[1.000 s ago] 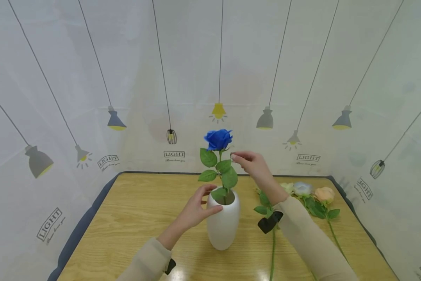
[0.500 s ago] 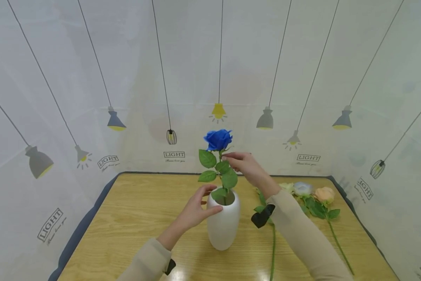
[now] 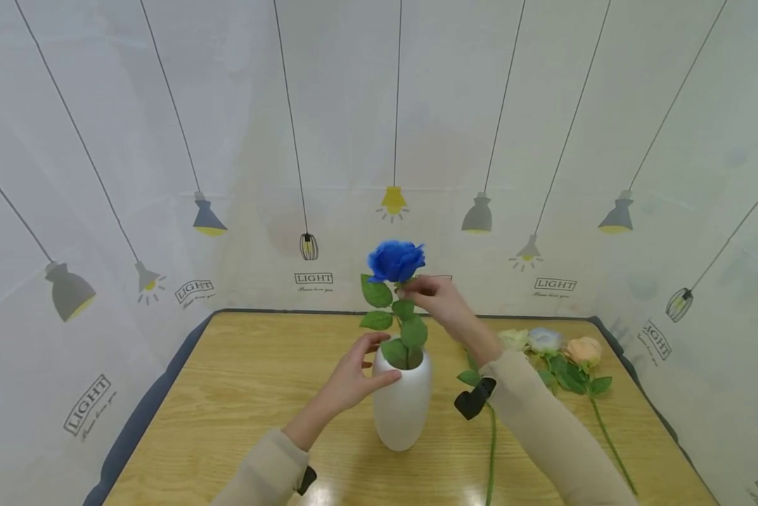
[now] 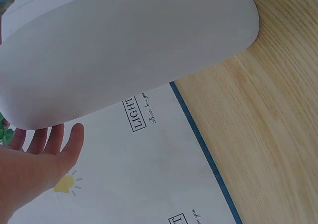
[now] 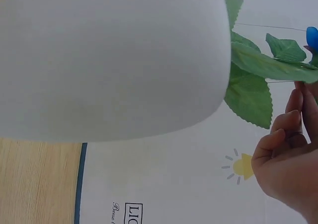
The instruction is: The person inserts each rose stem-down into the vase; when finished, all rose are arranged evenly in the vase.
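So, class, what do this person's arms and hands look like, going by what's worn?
The left sleeve and right sleeve are long, plain and pale beige. A black left-wrist device is partly hidden; the black right-wrist device shows more fully. The left hand and right hand wear no gloves.

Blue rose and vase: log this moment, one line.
left hand: holds white vase; right hand: pinches blue rose near its top; rose: partly inside vase; other flowers: on table

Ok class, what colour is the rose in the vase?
The rose is blue, clearest in the head view.
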`<state>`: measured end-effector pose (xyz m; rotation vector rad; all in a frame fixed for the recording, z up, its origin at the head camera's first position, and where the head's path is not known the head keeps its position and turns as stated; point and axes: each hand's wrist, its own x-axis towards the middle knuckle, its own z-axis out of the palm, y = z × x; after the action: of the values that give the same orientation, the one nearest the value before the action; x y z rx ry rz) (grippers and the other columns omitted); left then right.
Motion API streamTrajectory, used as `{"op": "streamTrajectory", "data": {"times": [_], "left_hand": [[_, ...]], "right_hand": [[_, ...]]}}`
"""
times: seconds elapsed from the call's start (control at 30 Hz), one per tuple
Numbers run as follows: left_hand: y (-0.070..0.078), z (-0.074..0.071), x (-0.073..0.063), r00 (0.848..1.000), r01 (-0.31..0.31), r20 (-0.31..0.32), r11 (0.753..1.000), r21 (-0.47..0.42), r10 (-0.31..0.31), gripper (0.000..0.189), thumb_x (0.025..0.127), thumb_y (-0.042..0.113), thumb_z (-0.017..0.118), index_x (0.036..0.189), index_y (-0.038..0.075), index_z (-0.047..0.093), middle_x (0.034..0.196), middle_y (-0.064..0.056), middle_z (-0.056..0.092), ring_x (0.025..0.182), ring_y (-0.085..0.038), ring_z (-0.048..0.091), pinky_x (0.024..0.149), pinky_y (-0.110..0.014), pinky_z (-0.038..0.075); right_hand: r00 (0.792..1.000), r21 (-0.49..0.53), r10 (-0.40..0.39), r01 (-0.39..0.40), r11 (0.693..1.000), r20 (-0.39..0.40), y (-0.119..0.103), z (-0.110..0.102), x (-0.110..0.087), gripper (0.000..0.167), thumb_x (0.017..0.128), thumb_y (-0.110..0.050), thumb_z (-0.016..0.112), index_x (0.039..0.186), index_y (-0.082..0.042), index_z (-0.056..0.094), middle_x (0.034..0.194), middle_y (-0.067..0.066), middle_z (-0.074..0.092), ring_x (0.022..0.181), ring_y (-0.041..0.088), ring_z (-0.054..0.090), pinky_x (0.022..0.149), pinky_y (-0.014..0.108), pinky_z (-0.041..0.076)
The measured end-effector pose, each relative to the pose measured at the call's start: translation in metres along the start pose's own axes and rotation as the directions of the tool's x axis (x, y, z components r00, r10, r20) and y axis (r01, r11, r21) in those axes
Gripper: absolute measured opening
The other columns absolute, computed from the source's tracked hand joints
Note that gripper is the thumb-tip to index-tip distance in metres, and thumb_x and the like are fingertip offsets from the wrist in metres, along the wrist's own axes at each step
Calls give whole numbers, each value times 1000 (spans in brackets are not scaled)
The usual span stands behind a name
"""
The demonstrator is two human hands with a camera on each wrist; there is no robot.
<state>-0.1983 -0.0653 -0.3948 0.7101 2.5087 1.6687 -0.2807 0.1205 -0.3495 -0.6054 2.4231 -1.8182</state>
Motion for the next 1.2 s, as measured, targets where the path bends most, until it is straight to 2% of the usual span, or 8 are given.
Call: {"op": "streamTrajectory", "data": {"times": [0.1,0.2,0.33,0.5,0.77,0.93,1.07,1.2], "left_hand": [[1,0,0,1000,-5,-1,1000,4,5,58,81,17,65,128,-2,36,126,-16,41,114,-33,39,85,-46,38],[0,0,0,1000,-9,-4,1000,-7,9,58,81,17,66,127,-2,36,125,-16,41,114,-33,39,85,-47,38],[0,0,0,1000,-17,-7,1000,-13,17,58,81,16,66,127,-2,36,125,-17,41,113,-33,39,84,-46,38],[0,0,0,1000,-19,-6,1000,-2,19,58,81,16,66,127,-2,36,125,-20,41,113,-33,40,84,-46,38],[-1,0,0,1000,-24,-13,1000,5,24,58,81,15,66,127,-2,36,125,-17,42,112,-32,40,84,-45,39],[-1,0,0,1000,-24,-10,1000,-2,24,58,81,15,65,127,-2,36,125,-18,41,113,-32,40,84,-45,39],[0,0,0,1000,-16,-8,1000,-6,16,58,81,15,66,127,-2,36,125,-17,41,113,-31,40,85,-45,38],[0,0,-1,1000,-18,-12,1000,-7,18,57,81,14,66,127,-2,37,125,-17,42,113,-32,40,84,-46,38]], "right_hand": [[1000,15,-23,24,1000,-5,3,2,-8,24,85,-16,60,101,2,61,100,10,60,93,22,55,82,39,43],[999,21,-43,43,999,3,7,5,-15,20,84,-16,61,97,0,61,92,9,60,82,20,54,73,34,45],[997,9,-76,76,997,21,14,9,-23,21,82,-17,64,96,-1,63,87,7,62,74,19,52,68,33,45],[997,6,-71,70,998,27,23,11,-29,28,81,-19,65,104,-4,61,96,6,63,79,19,53,72,37,45],[998,14,-67,67,998,9,35,12,-31,28,81,-20,65,102,-2,62,90,6,63,72,18,48,66,31,43],[998,0,-63,63,998,-8,38,13,-31,23,82,-19,64,98,-2,64,88,4,62,70,19,46,63,32,41],[998,15,-53,54,998,-30,39,14,-30,17,83,-17,63,90,-1,64,85,5,61,74,19,51,67,36,44],[997,59,-53,56,997,-48,40,16,-30,19,83,-15,63,90,3,64,93,7,60,87,22,54,77,39,45]]}}
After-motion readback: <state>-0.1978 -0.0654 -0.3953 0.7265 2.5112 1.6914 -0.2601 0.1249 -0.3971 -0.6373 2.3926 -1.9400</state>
